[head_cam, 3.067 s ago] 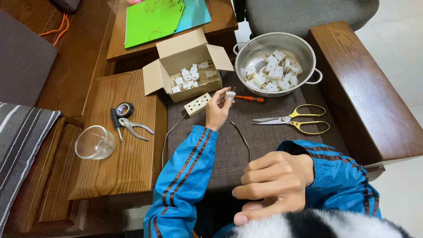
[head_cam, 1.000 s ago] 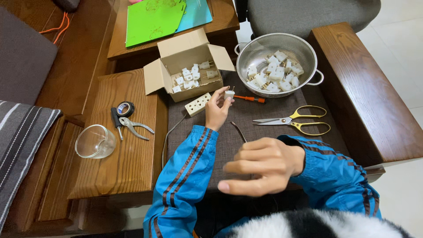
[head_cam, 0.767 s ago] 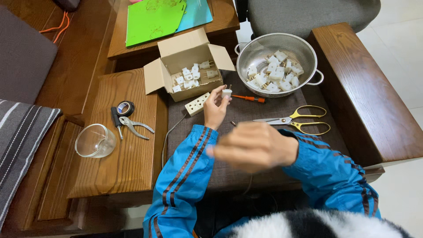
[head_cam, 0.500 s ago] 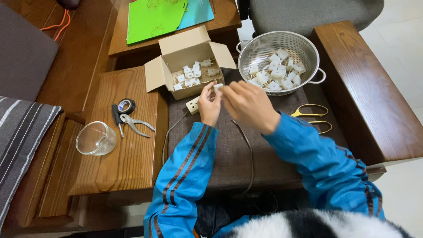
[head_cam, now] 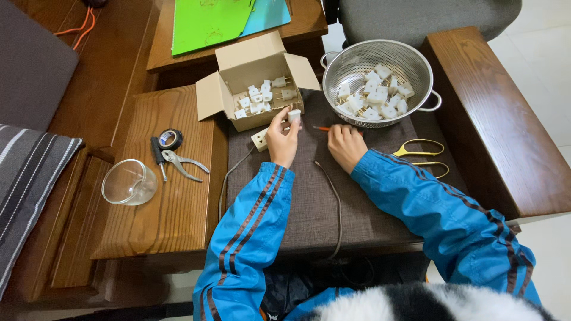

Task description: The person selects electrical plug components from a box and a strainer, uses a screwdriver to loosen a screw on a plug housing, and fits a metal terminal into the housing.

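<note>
My left hand [head_cam: 282,139] pinches a small white plug [head_cam: 294,115] upright above the brown mat [head_cam: 309,196], just in front of the open cardboard box [head_cam: 253,89] of white plugs. A cream socket block [head_cam: 260,139] with a grey cable [head_cam: 336,202] lies under that hand. My right hand [head_cam: 345,145] rests on the mat over an orange-handled screwdriver [head_cam: 322,128], fingers curled on it. Both sleeves are blue.
A metal colander [head_cam: 380,65] holding several white plugs sits at the back right. Gold scissors [head_cam: 422,156] lie to the right. On the wooden side table [head_cam: 172,202] are pliers [head_cam: 181,165], black tape [head_cam: 171,138] and a glass bowl [head_cam: 128,182]. Green sheets [head_cam: 208,21] lie behind.
My right hand has moved from near my body forward across the mat to the screwdriver beside my left hand. The left hand still holds the plug.
</note>
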